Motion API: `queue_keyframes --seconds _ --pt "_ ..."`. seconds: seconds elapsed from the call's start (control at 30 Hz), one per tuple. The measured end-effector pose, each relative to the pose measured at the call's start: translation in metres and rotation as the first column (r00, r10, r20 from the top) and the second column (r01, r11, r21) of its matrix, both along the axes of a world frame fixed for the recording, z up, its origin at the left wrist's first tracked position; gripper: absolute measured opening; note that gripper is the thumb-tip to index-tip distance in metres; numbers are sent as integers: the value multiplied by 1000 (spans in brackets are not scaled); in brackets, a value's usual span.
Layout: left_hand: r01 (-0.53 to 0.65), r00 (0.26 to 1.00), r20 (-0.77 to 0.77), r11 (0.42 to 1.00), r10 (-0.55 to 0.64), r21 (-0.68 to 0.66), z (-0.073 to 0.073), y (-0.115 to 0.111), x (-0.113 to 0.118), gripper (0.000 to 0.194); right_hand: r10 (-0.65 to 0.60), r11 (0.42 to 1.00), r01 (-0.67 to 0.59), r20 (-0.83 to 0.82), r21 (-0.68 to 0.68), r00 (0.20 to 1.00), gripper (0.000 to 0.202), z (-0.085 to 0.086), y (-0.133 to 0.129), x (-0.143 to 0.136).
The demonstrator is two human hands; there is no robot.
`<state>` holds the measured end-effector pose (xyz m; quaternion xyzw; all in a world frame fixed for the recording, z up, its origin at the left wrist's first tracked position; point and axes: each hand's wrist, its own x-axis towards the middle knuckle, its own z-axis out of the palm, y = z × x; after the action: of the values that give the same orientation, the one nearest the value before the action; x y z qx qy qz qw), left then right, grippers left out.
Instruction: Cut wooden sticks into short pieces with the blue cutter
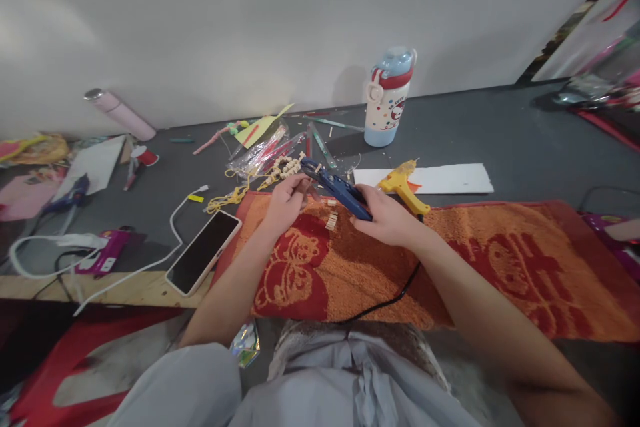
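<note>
My right hand (381, 213) is wrapped round the handle of a dark blue plier-like tool (337, 188), whose far end points up and left. My left hand (289, 201) is closed in a pinch beside that end; whatever lies between its fingers is too small to make out. Several small pale pieces (331, 220) lie on the orange and red towel (370, 273) below the tool. Beyond my left hand is a cluster of beige pieces (284, 168) with yellow cord (225, 200). A yellow glue gun (403, 185) rests on a white strip (455, 179) right of the tool.
A patterned bottle (390, 100) stands at the back, and a pink flask (123, 115) leans at the back left. A phone (204, 252) and a white cable (173, 230) lie left of the towel. A black cord (387, 303) crosses the towel.
</note>
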<state>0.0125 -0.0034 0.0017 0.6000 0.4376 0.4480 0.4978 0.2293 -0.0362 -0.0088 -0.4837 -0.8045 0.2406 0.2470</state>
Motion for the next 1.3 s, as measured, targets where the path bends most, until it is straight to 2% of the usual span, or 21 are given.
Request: queue_keyframes --seconds 0.47,0.67,0.93,1.17,1.3 --pt "30 999 47 993 -25 -111 -1 -2 0 41 -23 999 22 55 23 998 48 1 -1 0" --pt "12 999 31 994 -8 -109 0 -1 -1 42 -34 999 32 53 22 998 52 1 -1 0" --pt "3 1000 6 995 -2 -101 1 0 -2 41 -17 1000 16 29 19 999 44 1 0 1" --pt "12 999 -42 998 -15 -55 -1 1 -3 38 -7 1000 8 52 -11 999 45 4 0 1" --pt "-9 989 -149 999 16 51 -2 1 -4 32 -15 1000 15 56 -4 998 44 4 -1 0"
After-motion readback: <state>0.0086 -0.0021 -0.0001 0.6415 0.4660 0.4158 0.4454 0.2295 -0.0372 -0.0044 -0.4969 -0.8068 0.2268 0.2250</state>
